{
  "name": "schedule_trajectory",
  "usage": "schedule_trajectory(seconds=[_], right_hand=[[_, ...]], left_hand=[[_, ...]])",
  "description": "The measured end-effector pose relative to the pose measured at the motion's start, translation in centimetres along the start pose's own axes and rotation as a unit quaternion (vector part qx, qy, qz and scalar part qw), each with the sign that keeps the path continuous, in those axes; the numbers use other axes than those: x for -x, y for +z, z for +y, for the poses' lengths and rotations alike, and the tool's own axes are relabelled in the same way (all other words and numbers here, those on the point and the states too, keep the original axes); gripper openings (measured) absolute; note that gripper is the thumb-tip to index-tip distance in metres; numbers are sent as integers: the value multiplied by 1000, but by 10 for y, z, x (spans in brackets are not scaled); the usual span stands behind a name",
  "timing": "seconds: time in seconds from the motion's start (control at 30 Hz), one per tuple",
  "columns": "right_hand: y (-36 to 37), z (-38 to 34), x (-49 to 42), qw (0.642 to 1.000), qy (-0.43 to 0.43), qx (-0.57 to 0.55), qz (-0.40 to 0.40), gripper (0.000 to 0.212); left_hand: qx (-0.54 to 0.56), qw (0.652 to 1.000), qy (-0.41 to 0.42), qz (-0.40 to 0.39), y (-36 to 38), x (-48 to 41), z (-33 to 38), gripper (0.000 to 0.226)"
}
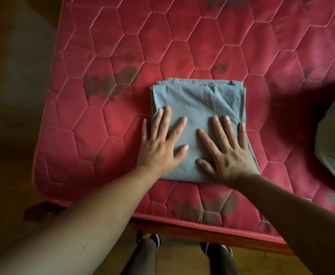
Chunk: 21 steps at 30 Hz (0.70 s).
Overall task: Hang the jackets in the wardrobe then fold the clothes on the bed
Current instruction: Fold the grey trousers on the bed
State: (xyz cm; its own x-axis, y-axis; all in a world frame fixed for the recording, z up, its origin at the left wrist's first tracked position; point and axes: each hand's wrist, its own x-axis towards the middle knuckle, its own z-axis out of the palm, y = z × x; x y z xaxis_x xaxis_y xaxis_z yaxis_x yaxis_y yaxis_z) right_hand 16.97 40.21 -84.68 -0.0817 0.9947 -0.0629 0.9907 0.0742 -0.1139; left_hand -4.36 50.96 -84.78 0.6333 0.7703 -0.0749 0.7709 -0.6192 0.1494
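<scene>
Head view: both hands press a folded grey garment (198,100) flat near the front edge of the bed (242,46).
The left hand (162,143) and right hand (228,153) lie spread, fingers straight, gripping nothing. The cloth looks thin, light and limp, so it would likely sag if lifted by one corner. Sliding both hands under its side edges seems safest.

Grey folded cloth (198,108) — red hexagon-quilted mattress (261,46).

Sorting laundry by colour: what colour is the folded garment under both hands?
Plain grey-blue, no pattern. The folded garment shows best in the head view.
</scene>
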Motion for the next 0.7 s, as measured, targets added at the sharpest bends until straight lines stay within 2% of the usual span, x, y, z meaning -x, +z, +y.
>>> schedule_trajectory(seconds=[0.1, 0.27, 0.37, 0.47, 0.6, 0.7], right_hand=[[-15, 5, -15, 998, 63, -2, -24, 84], [-26, 27, -85, 993, 119, 6, -28, 83], [-14, 30, -102, 990, 137, -10, -14, 82], [-11, 31, -104, 989, 147, -16, -26, 82], [-30, 34, -109, 983, 144, -41, -109, 84], [-43, 44, -109, 984, 110, -51, -129, 85]], left_hand=[[12, 998, -57, -28, -9, -9, -11, 81], [-29, 1000, 3, -1, -18, -61, -28, 83], [-26, 1000, 9, -3, -14, -87, -32, 82], [4, 999, 2, -37, -12, -91, -34, 82], [-1, 995, -3, -95, -29, -99, -35, 83], [-24, 996, 26, -83, -42, -106, -38, 83]])
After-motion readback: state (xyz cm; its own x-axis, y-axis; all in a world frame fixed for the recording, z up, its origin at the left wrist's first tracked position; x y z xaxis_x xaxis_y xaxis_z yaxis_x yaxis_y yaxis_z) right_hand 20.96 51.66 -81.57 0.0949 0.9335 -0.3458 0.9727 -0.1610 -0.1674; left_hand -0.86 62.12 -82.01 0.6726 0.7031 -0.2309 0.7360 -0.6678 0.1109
